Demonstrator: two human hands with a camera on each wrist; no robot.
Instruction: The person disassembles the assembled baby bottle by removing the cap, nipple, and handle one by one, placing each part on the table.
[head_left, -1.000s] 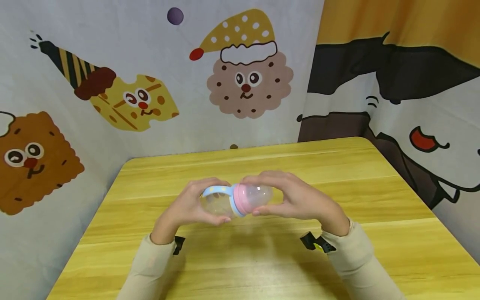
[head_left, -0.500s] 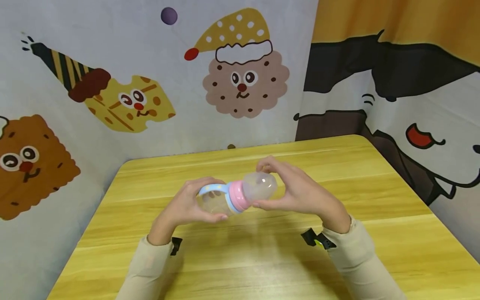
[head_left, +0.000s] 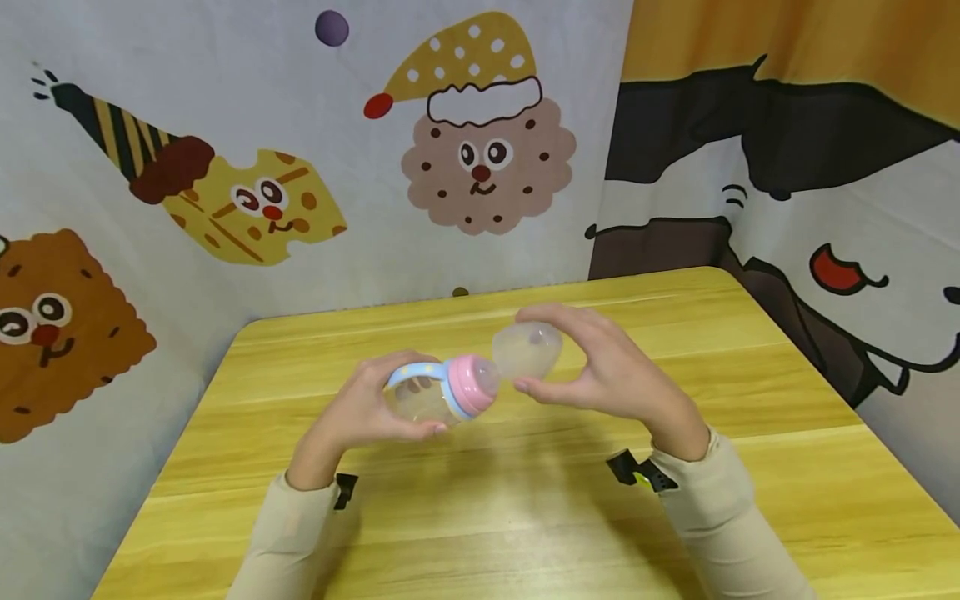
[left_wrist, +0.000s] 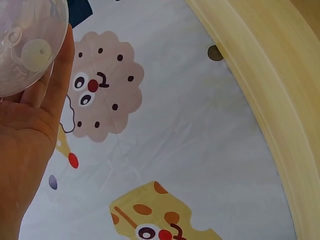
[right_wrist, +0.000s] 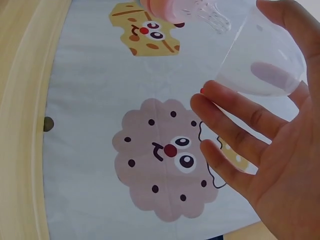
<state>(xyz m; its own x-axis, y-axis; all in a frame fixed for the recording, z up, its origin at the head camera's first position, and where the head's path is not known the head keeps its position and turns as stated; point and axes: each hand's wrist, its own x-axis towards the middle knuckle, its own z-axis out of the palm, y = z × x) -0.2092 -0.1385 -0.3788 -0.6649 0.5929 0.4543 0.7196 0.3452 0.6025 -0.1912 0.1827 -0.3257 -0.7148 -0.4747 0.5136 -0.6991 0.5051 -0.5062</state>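
A clear baby bottle (head_left: 420, 402) with a light blue handle (head_left: 415, 372) and a pink collar (head_left: 473, 385) lies tilted in my left hand (head_left: 367, 404). The left fingers and thumb curl round its body, and in the left wrist view the bottle's clear base (left_wrist: 30, 50) shows. My right hand (head_left: 611, 371) pinches a clear dome-shaped bottle cap (head_left: 527, 350) between thumb and fingers. The cap is off to the right of the collar, its opening facing the bottle. A clear teat (right_wrist: 216, 17) sticks out of the collar in the right wrist view.
Both hands are above a wooden table (head_left: 480, 517). A printed curtain (head_left: 375, 208) with cartoon figures hangs behind its far edge and along the sides. A black strap device (head_left: 641, 472) sits at the right wrist.
My right hand has drawn the cap off the pink collar, up and to the right, baring the teat. The left hand has shifted slightly left with the bottle.
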